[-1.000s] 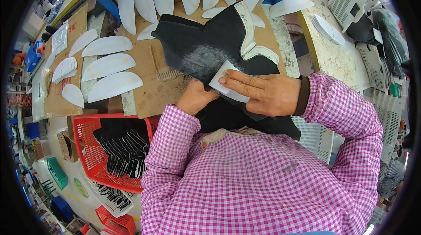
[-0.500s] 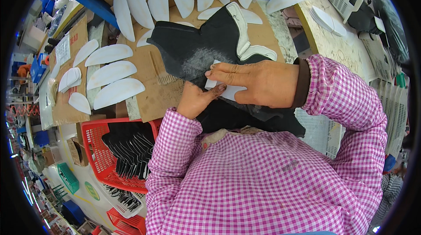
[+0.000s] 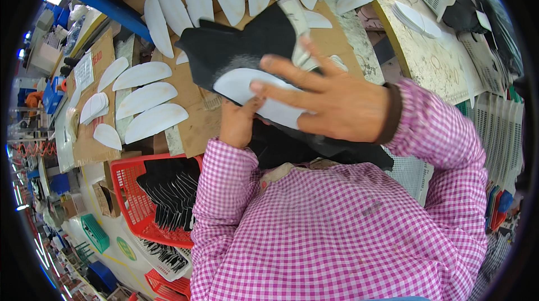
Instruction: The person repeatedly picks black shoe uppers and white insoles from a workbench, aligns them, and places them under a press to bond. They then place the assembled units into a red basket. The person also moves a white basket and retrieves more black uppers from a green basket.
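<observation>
A flat black fabric piece [image 3: 241, 40] with a rough grey patch and a cream-white strip along its far right edge is tilted up above the cardboard. On its near part lies a white half-moon piece [image 3: 236, 83], partly hidden by my right hand. My left hand [image 3: 237, 122] grips the near left edge of the black piece, its thumb beside the white piece. Over the white piece, my right hand [image 3: 342, 102] has its fingers spread, slightly smeared by motion; fingertips overlap the white piece, though contact is unclear. More black material [image 3: 320, 149] drapes just in front of me.
Several white half-moon pieces [image 3: 147, 95] lie on cardboard at the left; others lean along the blue-framed box [image 3: 120, 6] ahead. A red basket [image 3: 126, 194] of black pieces stands lower left. White pieces [image 3: 414, 20] are stacked on the right-hand table [image 3: 443, 71].
The white half-moon piece now shows much more of its surface on the black piece. My right hand's fingers have spread and lifted; the black piece has shifted slightly left and tilted.
</observation>
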The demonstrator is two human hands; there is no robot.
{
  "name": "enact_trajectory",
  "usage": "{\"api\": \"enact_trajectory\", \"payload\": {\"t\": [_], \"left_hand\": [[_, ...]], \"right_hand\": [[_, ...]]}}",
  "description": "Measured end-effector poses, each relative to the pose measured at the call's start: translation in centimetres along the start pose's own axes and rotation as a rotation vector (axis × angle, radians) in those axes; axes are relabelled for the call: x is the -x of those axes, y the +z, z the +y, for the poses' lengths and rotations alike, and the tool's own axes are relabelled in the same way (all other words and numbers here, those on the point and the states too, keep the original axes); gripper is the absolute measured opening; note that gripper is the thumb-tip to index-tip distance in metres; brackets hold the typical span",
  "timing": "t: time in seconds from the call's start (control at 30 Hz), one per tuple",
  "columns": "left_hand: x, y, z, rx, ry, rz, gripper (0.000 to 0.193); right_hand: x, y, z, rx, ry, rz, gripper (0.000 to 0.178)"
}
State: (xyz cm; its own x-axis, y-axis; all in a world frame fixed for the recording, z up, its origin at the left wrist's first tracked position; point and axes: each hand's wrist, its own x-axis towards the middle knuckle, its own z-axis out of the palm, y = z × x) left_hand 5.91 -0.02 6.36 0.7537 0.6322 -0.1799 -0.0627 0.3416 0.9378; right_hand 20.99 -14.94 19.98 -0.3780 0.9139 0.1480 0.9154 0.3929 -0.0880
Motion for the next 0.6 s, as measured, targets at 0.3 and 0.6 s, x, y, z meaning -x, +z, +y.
{"api": "enact_trajectory", "payload": {"t": [0.3,0.6], "left_hand": [[0.3,-0.8,1.7,0.527,0.081,0.143,0.028],[2.0,2.3,0.8,0.446,0.065,0.111,0.022]], "right_hand": [[7.3,2.2,-3.5,-0.243,0.333,0.493,0.076],[6.0,11.3,-3.6,-1.995,0.91,0.896,0.045]]}}
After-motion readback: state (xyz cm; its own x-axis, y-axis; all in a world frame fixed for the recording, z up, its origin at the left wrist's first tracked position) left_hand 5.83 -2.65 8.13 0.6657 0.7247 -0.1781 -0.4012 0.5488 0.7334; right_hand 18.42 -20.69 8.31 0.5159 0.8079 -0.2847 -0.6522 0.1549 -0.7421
